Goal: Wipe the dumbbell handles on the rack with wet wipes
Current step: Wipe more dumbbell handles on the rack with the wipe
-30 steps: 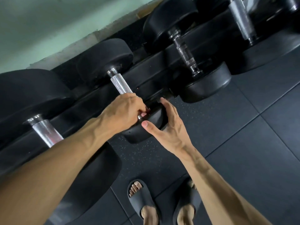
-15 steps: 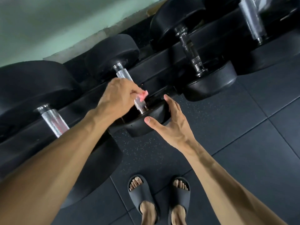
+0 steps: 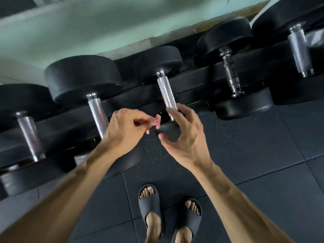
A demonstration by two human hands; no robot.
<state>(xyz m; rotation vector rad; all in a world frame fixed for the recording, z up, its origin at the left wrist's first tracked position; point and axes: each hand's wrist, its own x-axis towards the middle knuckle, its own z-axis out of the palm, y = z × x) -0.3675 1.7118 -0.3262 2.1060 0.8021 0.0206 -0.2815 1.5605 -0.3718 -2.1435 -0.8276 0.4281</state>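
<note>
A small pink wipe (image 3: 155, 123) is pinched in the fingertips of my left hand (image 3: 125, 131), just left of the near end of a dumbbell. That dumbbell's bright knurled handle (image 3: 166, 93) runs up to a black far head (image 3: 157, 63). My right hand (image 3: 182, 135) curls around its near black head (image 3: 168, 131), with the thumb underneath and the fingers over the top by the handle's end. The left hand is off the handle.
Several more black dumbbells lie along the low black rack (image 3: 192, 85): chrome handles at left (image 3: 97, 114) and far left (image 3: 29, 130), a darker one at right (image 3: 230, 76). A pale green wall is behind. My feet in dark slides (image 3: 150, 204) stand on black rubber tiles.
My left hand has let go of the handle and drawn back left with the pink wipe. The right hand has closed around the near head. The view has swung left along the rack.
</note>
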